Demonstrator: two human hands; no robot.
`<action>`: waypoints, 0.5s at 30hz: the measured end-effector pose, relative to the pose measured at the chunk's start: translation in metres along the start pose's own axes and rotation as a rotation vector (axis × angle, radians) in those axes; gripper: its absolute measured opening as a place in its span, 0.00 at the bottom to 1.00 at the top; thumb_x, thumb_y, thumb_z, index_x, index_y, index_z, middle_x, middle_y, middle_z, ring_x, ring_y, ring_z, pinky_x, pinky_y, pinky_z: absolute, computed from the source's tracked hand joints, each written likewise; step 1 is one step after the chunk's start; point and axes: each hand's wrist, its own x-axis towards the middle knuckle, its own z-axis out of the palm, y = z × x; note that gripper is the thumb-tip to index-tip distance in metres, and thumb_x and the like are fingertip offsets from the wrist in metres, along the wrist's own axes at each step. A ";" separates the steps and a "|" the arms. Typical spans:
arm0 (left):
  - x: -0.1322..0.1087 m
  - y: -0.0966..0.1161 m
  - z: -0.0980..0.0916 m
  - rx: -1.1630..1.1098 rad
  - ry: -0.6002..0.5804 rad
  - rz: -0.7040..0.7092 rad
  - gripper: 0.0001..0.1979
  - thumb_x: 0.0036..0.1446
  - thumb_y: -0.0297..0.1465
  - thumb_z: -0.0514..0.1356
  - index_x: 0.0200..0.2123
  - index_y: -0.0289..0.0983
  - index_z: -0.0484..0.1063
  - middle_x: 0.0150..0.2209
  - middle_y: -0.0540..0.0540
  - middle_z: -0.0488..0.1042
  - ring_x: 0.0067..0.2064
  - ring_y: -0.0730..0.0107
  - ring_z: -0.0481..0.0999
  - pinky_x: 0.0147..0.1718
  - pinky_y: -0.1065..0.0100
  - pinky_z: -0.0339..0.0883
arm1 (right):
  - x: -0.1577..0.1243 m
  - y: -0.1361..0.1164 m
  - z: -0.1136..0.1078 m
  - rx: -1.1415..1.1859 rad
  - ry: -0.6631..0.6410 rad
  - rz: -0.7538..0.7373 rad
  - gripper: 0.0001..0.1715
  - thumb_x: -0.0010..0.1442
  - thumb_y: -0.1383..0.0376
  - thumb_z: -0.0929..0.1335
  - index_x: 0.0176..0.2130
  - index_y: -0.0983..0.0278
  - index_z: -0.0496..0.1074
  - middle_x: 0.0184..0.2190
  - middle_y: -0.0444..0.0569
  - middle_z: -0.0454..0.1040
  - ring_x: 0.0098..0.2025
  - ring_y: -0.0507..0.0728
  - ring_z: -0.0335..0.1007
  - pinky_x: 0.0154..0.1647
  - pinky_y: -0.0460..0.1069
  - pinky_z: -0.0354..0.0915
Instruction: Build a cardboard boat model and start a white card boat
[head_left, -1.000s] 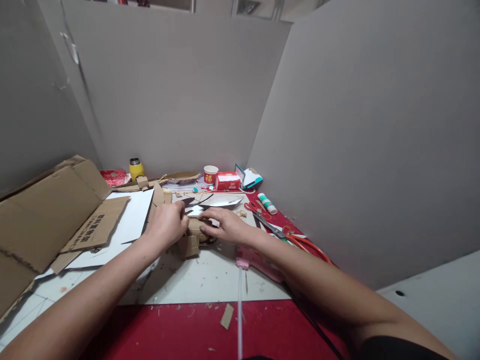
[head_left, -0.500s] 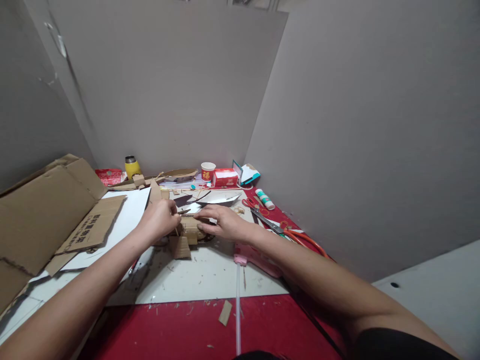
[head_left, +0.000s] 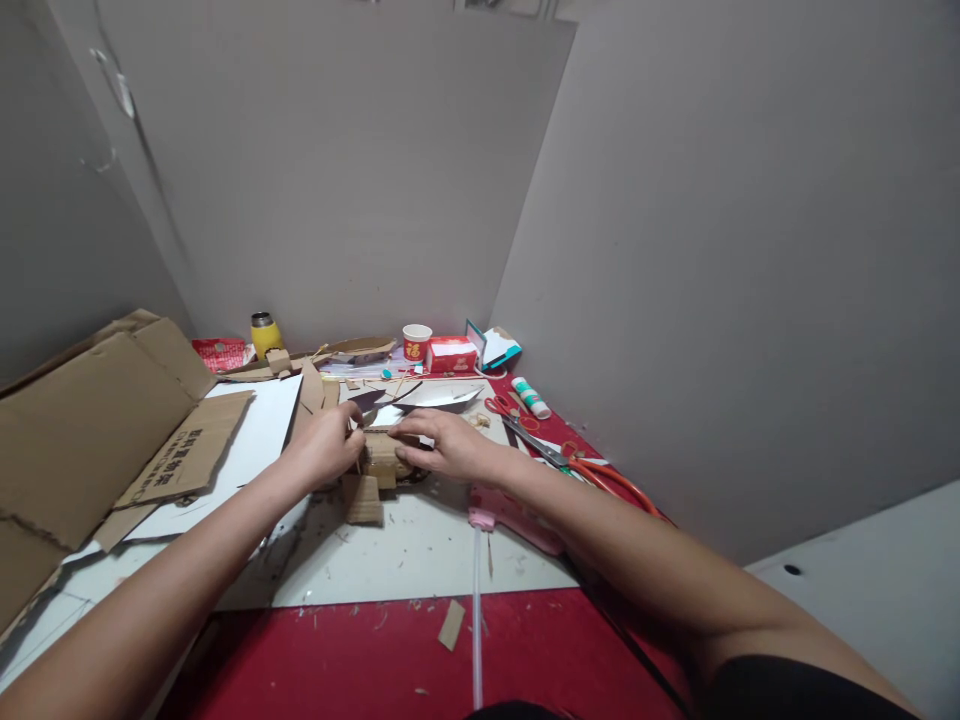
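Observation:
A small brown cardboard construction (head_left: 381,455) sits on the white board (head_left: 337,575) between my two hands. My right hand (head_left: 446,445) grips its right end, thumb in front and fingers over the top edge. At its left end my left hand (head_left: 330,440) has bent, closed fingers against the cardboard; what they pinch is hidden. A cardboard flap (head_left: 363,500) juts out from the construction's front left. Under my right forearm lies a pink glue gun (head_left: 514,515), a clear glue stick (head_left: 476,610) running from it toward me.
Large folded cardboard (head_left: 97,420) and a printed cardboard piece (head_left: 191,450) lie at left. To the right are orange-handled scissors (head_left: 555,455) and a white-green bottle (head_left: 531,397). A yellow bottle (head_left: 265,335), paper cup (head_left: 416,343) and red box (head_left: 451,354) line the back wall.
My left hand has shifted slightly right and its fingers have moved along the left end of the cardboard construction. My right hand keeps its place.

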 end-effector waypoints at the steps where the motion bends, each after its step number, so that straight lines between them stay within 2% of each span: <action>1: -0.002 -0.001 0.000 -0.011 0.003 0.005 0.17 0.55 0.32 0.51 0.46 0.37 0.71 0.31 0.44 0.78 0.33 0.59 0.77 0.30 0.68 0.62 | 0.000 0.000 0.000 0.002 0.001 -0.001 0.14 0.60 0.64 0.66 0.47 0.64 0.73 0.39 0.52 0.75 0.41 0.57 0.70 0.43 0.51 0.66; 4: -0.005 -0.003 0.001 -0.032 0.011 0.017 0.23 0.57 0.38 0.51 0.54 0.36 0.65 0.30 0.44 0.78 0.33 0.59 0.77 0.30 0.68 0.62 | 0.000 0.000 0.001 0.005 0.007 -0.007 0.15 0.60 0.65 0.67 0.47 0.64 0.73 0.39 0.52 0.75 0.41 0.57 0.70 0.43 0.51 0.66; 9: -0.004 -0.005 0.002 -0.021 0.027 0.027 0.25 0.57 0.38 0.52 0.56 0.36 0.64 0.31 0.43 0.78 0.34 0.57 0.77 0.30 0.67 0.61 | 0.000 0.001 0.001 0.004 0.005 -0.018 0.16 0.59 0.65 0.67 0.47 0.65 0.73 0.40 0.53 0.75 0.42 0.57 0.70 0.44 0.52 0.65; 13: -0.006 -0.004 -0.003 -0.020 0.070 -0.005 0.34 0.57 0.45 0.52 0.63 0.36 0.54 0.28 0.44 0.77 0.31 0.56 0.75 0.28 0.66 0.59 | 0.000 0.001 0.000 -0.003 -0.001 -0.020 0.16 0.59 0.65 0.66 0.48 0.64 0.72 0.41 0.53 0.75 0.42 0.57 0.70 0.44 0.52 0.65; 15: -0.010 -0.006 -0.007 -0.066 0.091 -0.021 0.35 0.56 0.48 0.52 0.62 0.36 0.56 0.25 0.46 0.75 0.29 0.59 0.74 0.28 0.67 0.58 | -0.001 0.000 -0.002 -0.007 -0.001 -0.010 0.15 0.59 0.65 0.66 0.47 0.65 0.72 0.40 0.53 0.75 0.41 0.57 0.70 0.43 0.51 0.65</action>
